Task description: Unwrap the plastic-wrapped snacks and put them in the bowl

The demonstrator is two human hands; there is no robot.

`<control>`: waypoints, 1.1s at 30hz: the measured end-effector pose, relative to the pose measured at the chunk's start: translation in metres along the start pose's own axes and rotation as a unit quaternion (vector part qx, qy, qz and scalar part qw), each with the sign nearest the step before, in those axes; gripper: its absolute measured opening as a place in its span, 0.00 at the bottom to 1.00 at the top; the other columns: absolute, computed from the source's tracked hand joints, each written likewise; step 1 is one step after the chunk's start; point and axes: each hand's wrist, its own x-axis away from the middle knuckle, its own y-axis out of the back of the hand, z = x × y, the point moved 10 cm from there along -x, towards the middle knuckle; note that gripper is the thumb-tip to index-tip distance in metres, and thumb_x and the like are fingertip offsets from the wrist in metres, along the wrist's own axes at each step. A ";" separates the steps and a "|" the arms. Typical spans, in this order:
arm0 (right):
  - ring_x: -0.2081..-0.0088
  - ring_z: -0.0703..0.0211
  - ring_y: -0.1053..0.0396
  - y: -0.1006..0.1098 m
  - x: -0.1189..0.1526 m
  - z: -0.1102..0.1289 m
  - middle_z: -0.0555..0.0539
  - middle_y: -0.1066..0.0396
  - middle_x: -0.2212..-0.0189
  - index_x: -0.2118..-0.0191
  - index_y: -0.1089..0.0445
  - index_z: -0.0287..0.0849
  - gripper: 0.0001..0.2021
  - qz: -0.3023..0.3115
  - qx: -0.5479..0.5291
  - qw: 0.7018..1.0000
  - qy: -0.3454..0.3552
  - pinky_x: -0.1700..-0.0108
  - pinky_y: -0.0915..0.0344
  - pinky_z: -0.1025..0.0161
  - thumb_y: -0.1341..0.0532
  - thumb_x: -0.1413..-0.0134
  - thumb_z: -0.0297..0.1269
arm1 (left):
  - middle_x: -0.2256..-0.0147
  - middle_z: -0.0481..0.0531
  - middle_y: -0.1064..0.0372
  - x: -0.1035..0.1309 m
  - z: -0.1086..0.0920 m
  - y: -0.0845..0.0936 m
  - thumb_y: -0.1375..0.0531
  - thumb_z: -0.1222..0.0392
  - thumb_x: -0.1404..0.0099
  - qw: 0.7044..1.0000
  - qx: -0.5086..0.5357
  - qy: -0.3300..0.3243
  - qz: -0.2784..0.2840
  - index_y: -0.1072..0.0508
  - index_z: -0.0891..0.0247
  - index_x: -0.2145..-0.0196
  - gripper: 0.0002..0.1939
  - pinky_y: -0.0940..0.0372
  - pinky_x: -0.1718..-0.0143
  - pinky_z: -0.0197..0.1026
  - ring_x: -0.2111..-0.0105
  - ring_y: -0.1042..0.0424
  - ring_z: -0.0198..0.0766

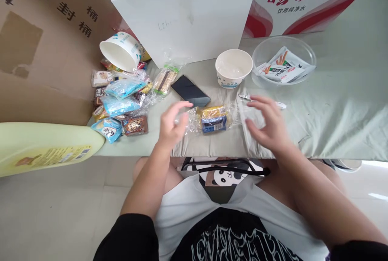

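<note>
A clear-wrapped snack pack (213, 118) with yellow and blue packaging lies near the table's front edge, between my two hands. To its left is my left hand (173, 125), fingers apart and holding nothing, its fingertips close to the clear wrapper. On the other side my right hand (268, 121) is open and slightly blurred, thumb and fingers spread. Behind the right hand lies a slim white tool, perhaps a utility knife (281, 105), partly hidden by the fingers. A dark smartphone (190, 91) rests just behind the snack pack.
A paper bowl (233, 68) and a clear plastic bowl (260, 75) with snack packets (283, 66) stand behind. At left are a tipped paper bowl (121, 50), heaped wrapped snacks (121, 103) and a pale yellow bottle (48, 143). Boxes (188, 18) line the back.
</note>
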 end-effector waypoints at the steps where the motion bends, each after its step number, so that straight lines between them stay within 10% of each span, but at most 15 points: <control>1: 0.39 0.38 0.33 -0.016 0.003 0.011 0.37 0.28 0.44 0.44 0.30 0.47 0.20 0.049 0.004 0.998 0.027 0.38 0.38 0.39 0.40 0.42 0.38 | 0.50 0.53 0.24 0.003 -0.010 -0.017 0.35 0.57 0.36 0.997 -0.013 -0.020 0.069 0.23 0.57 0.52 0.14 0.34 0.43 0.53 0.48 0.27 0.48; 4: 0.45 0.43 0.29 -0.041 0.010 0.029 0.42 0.23 0.56 0.45 0.29 0.48 0.17 0.100 0.049 0.991 0.078 0.37 0.41 0.41 0.42 0.38 0.35 | 0.53 0.55 0.23 0.013 -0.024 -0.051 0.31 0.58 0.41 0.977 -0.104 -0.043 0.184 0.22 0.58 0.56 0.14 0.32 0.47 0.52 0.50 0.26 0.50; 10: 0.58 0.49 0.29 -0.020 0.017 0.042 0.43 0.26 0.63 0.64 0.26 0.48 0.10 0.036 0.046 0.993 0.101 0.51 0.33 0.49 0.44 0.38 0.30 | 0.60 0.54 0.21 0.027 -0.056 -0.045 0.40 0.61 0.32 0.970 -0.151 -0.101 0.159 0.23 0.59 0.72 0.10 0.32 0.56 0.47 0.59 0.24 0.45; 15: 0.58 0.49 0.26 -0.041 0.033 0.058 0.43 0.23 0.61 0.54 0.26 0.46 0.12 0.178 -0.044 0.974 0.132 0.55 0.32 0.52 0.45 0.39 0.34 | 0.71 0.47 0.21 0.065 -0.066 -0.073 0.36 0.53 0.34 0.923 -0.018 -0.011 0.383 0.21 0.57 0.66 0.07 0.32 0.70 0.39 0.72 0.24 0.37; 19: 0.73 0.56 0.31 -0.076 0.047 0.050 0.46 0.25 0.71 0.62 0.25 0.46 0.15 0.296 0.044 0.950 0.088 0.72 0.44 0.60 0.50 0.34 0.38 | 0.58 0.53 0.19 0.032 -0.055 -0.051 0.34 0.54 0.36 0.976 -0.060 -0.005 0.212 0.21 0.56 0.59 0.08 0.29 0.52 0.48 0.55 0.22 0.46; 22: 0.65 0.52 0.26 -0.076 0.043 0.042 0.41 0.23 0.60 0.55 0.25 0.43 0.16 0.256 0.096 0.962 0.029 0.71 0.40 0.59 0.50 0.34 0.38 | 0.44 0.57 0.25 0.013 -0.036 -0.051 0.29 0.59 0.43 0.981 -0.116 -0.006 0.156 0.23 0.57 0.51 0.21 0.36 0.39 0.57 0.41 0.30 0.54; 29: 0.47 0.37 0.26 -0.069 0.037 0.041 0.33 0.30 0.39 0.34 0.40 0.38 0.30 0.180 0.116 0.976 -0.034 0.58 0.27 0.48 0.42 0.37 0.47 | 0.64 0.52 0.24 0.019 0.003 -0.053 0.41 0.56 0.32 0.976 -0.004 0.176 0.129 0.27 0.59 0.67 0.07 0.34 0.68 0.40 0.72 0.28 0.37; 33: 0.43 0.28 0.30 -0.073 0.039 0.038 0.28 0.34 0.37 0.32 0.44 0.34 0.40 0.167 0.095 0.981 -0.037 0.48 0.30 0.37 0.38 0.42 0.55 | 0.76 0.46 0.33 0.044 0.016 -0.080 0.42 0.53 0.32 0.890 0.215 0.353 0.193 0.32 0.59 0.71 0.11 0.43 0.77 0.37 0.78 0.35 0.34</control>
